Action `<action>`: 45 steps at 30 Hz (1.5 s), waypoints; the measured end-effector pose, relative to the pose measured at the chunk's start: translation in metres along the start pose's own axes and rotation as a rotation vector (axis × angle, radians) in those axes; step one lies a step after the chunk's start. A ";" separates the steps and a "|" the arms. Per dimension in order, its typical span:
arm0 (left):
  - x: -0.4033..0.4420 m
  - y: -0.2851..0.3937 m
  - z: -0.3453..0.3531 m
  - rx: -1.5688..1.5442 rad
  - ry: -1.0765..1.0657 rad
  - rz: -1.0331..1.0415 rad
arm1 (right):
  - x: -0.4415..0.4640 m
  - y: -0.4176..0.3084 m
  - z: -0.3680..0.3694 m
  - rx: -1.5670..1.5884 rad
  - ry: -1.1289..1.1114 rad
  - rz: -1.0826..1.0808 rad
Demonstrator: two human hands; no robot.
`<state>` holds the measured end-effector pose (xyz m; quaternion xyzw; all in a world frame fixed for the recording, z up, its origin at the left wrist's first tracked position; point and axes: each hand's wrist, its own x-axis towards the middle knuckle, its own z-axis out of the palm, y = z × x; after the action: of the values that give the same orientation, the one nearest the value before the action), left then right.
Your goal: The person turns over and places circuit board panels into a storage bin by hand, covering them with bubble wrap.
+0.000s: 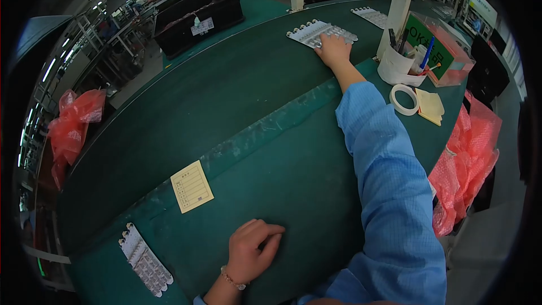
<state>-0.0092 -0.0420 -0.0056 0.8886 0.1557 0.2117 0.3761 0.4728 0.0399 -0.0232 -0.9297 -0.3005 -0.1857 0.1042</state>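
Observation:
At the far side of the green table, my right hand (335, 49) has its fingers curled over a flat white board (314, 33). Rows of clear plastic pieces cover this board, and small round ends line one edge. My left hand (253, 250), with a beaded bracelet at the wrist, rests on the near mat. Its fingers are loosely closed and nothing shows in them. A similar white board with clear pieces (145, 261) lies at the lower left. Between the two hands' areas, a printed yellow card (192, 187) lies flat on the table.
Another white board (370, 17) lies at the far right, behind a white post (397, 8). Beside it stand a pen holder (395, 66), a tape roll (404, 100) and a green-signed box (432, 45). A black bin (199, 21) stands beyond the table; red bubble wrap (466, 164) hangs at right.

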 end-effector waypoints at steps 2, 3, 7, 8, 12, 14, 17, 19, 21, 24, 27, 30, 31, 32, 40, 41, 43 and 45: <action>0.004 -0.005 -0.005 -0.058 -0.039 0.016 | -0.006 -0.007 -0.003 -0.091 0.072 -0.114; 0.003 -0.009 -0.005 -0.050 -0.033 0.010 | -0.009 -0.012 -0.003 -0.081 0.072 -0.121; 0.000 -0.021 -0.007 -0.316 0.068 -0.158 | -0.024 -0.030 -0.017 0.028 0.222 -0.173; 0.001 -0.021 -0.007 -0.354 0.055 -0.152 | -0.031 -0.035 -0.022 0.100 0.272 -0.187; 0.002 -0.018 -0.012 -0.531 0.049 -0.203 | -0.070 -0.062 -0.052 0.301 0.267 -0.279; 0.002 -0.025 -0.013 -0.709 0.121 -0.243 | -0.100 -0.078 -0.074 0.437 0.248 -0.351; 0.002 -0.038 -0.015 -0.983 0.162 -0.270 | -0.151 -0.099 -0.106 0.623 0.153 -0.471; 0.001 -0.038 -0.020 -1.144 0.224 -0.295 | -0.188 -0.109 -0.129 0.710 0.134 -0.552; 0.001 -0.035 -0.023 -1.303 0.305 -0.314 | -0.224 -0.119 -0.153 0.843 -0.008 -0.638; 0.001 -0.021 -0.026 -1.334 0.412 -0.340 | -0.273 -0.130 -0.175 0.921 0.018 -0.804; -0.006 -0.025 -0.025 -1.246 0.566 -0.266 | -0.315 -0.137 -0.179 0.950 0.045 -0.935; -0.009 -0.035 -0.043 -1.227 0.706 -0.123 | -0.328 -0.136 -0.188 0.950 -0.138 -1.015; -0.011 -0.036 -0.052 -1.228 0.700 -0.123 | -0.328 -0.138 -0.188 1.157 -0.090 -0.987; -0.013 -0.038 -0.060 -1.233 0.693 -0.125 | -0.326 -0.137 -0.187 1.360 -0.042 -0.948; -0.038 -0.058 -0.094 -1.445 0.321 -0.135 | -0.300 -0.108 -0.156 2.086 -1.101 0.114; -0.040 -0.059 -0.093 -1.439 0.327 -0.154 | -0.301 -0.108 -0.154 2.201 -1.429 0.122; -0.037 -0.048 -0.090 -1.422 0.339 -0.206 | -0.307 -0.106 -0.165 2.271 -1.691 0.102; -0.033 -0.049 -0.090 -1.394 0.455 -0.283 | -0.311 -0.105 -0.171 2.248 -1.572 0.018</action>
<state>-0.0880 0.0306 0.0069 0.3498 0.1722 0.3895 0.8345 0.1283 -0.0907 0.0140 -0.2065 -0.2611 0.7275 0.5999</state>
